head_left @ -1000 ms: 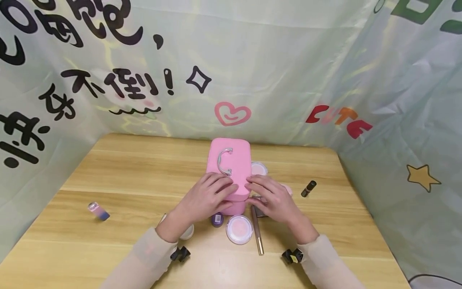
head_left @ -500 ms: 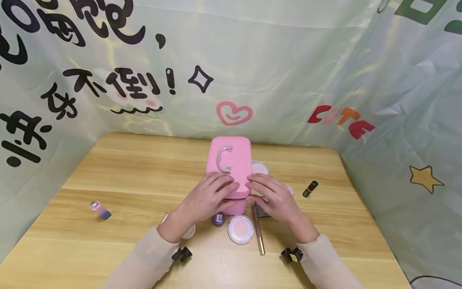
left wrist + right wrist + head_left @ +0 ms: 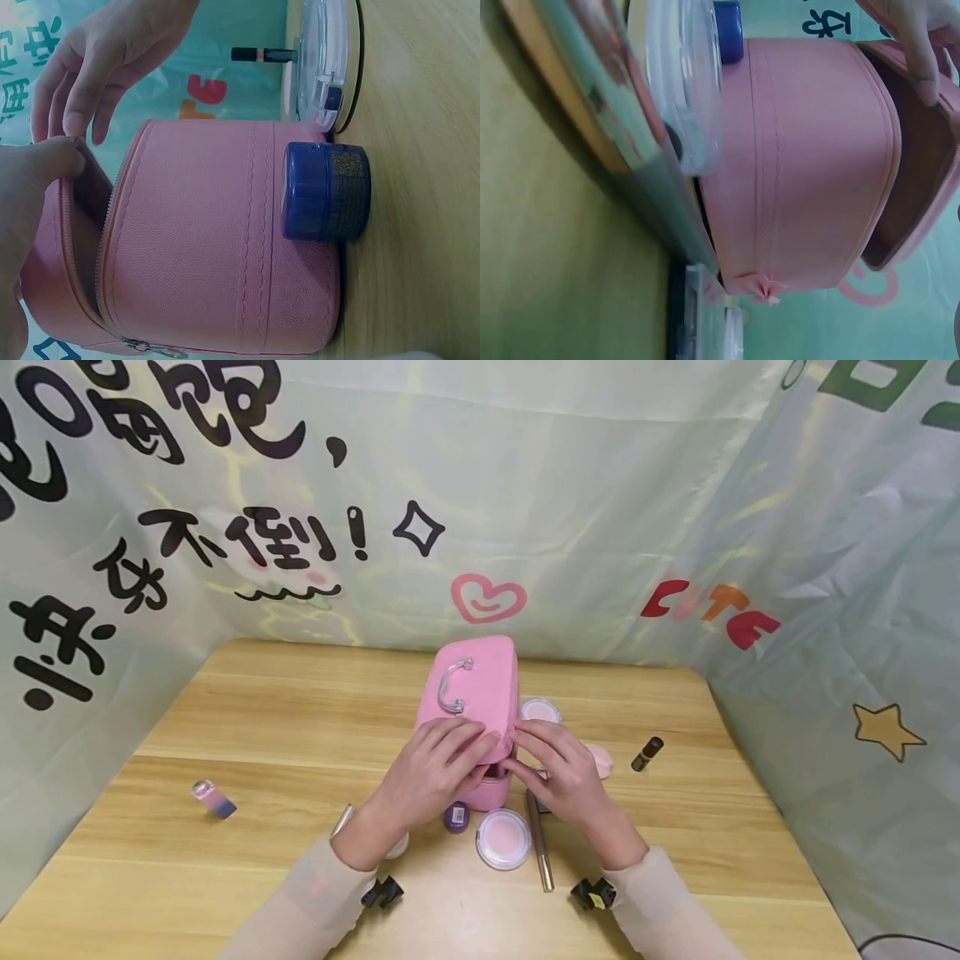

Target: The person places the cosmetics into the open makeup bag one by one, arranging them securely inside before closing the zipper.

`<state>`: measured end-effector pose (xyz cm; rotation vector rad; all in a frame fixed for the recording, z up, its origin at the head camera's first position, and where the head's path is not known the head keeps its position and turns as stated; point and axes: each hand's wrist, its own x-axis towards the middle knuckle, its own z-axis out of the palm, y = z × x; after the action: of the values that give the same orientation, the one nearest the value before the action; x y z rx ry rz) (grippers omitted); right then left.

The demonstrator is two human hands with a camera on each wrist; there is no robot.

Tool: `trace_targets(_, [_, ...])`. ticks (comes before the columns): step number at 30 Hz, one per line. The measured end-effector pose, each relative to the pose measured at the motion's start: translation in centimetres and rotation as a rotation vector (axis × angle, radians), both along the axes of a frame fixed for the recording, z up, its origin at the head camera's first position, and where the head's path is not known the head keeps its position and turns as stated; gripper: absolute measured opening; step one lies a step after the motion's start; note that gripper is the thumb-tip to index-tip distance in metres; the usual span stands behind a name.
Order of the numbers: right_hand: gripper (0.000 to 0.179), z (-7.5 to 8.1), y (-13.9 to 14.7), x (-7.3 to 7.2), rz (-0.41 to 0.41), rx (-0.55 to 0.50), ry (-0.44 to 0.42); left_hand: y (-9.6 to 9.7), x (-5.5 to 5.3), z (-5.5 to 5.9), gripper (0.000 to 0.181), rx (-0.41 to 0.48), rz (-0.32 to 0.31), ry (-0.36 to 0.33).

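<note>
A pink zip-up makeup case (image 3: 483, 789) stands mid-table, its silver-handled lid (image 3: 480, 681) partly raised at the front. My left hand (image 3: 431, 772) holds the lid's front edge, fingers on top and thumb (image 3: 56, 159) tucked under the rim. At the lid's right front corner, my right hand (image 3: 562, 772) has its fingertips touching or very near the edge, fingers only slightly bent. The dark inside of the case (image 3: 915, 150) shows through the gap, though its contents are hidden. A blue-purple jar (image 3: 457, 817) and a round clear-lidded compact (image 3: 503, 839) sit before the case.
Right of the compact lies a slim brown tube (image 3: 540, 852). Beyond my right hand are another round compact (image 3: 540, 710), a pink rounded item (image 3: 601, 760) and a black tube (image 3: 647, 753). A pink-and-blue tube (image 3: 213, 799) lies left. A printed curtain (image 3: 585, 510) encloses the table.
The case lid has risen at the front and tilted back to the left, opening a dark gap. My left hand has stayed on its edge; my right hand has shifted slightly left.
</note>
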<state>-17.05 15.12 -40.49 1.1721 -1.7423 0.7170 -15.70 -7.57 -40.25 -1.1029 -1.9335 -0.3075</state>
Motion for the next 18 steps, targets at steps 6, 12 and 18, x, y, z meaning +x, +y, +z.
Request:
trace_targets(6, [0.033, -0.9, 0.3, 0.2, -0.019, -0.045, -0.026, -0.2, 0.1, 0.3, 0.04, 0.055, 0.025, 0.021])
trace_targets(12, [0.031, -2.0, 0.7, 0.3, -0.006, 0.085, -0.129, -0.5, 0.0, 0.7, 0.034, 0.095, 0.023, 0.05])
trace_targets(18, [0.026, -2.8, 1.0, 0.4, -0.02, 0.243, -0.194, -0.6, 0.0, 1.1, 0.03, 0.096, 0.015, 0.083])
